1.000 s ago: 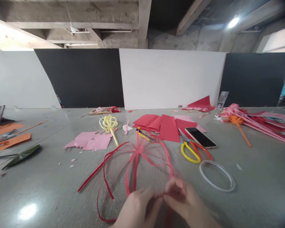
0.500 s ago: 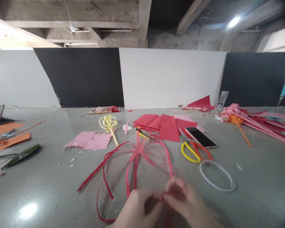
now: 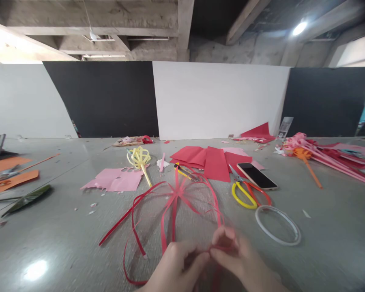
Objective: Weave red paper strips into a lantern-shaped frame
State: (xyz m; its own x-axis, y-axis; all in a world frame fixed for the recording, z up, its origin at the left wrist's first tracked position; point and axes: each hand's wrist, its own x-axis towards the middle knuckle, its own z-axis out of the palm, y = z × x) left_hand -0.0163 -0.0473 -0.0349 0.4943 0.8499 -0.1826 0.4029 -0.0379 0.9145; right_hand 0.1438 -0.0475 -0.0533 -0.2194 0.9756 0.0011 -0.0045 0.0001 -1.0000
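A star of red paper strips (image 3: 177,191) lies on the grey table, its arms joined at one centre and curling outward. At the lower middle, my left hand (image 3: 182,265) pinches the end of a red strip between thumb and fingers. My right hand (image 3: 235,253) grips the same strip close beside it, fingertips nearly meeting the left ones. The exact spot where the strip is held is partly hidden by the fingers and blurred. Several other strip ends rest loose to the left of my hands.
Scissors (image 3: 245,194), a phone (image 3: 257,176) and a clear tape ring (image 3: 278,225) lie to the right. Behind are red paper sheets (image 3: 216,162) and a yellow-handled cutter (image 3: 185,172). Pink paper (image 3: 115,179), a yellow paper-strip ball (image 3: 139,158) and a green leaf shape (image 3: 28,200) are left.
My left hand's fingertips have shifted slightly toward the right hand along the red strip. The other objects stay where they were.
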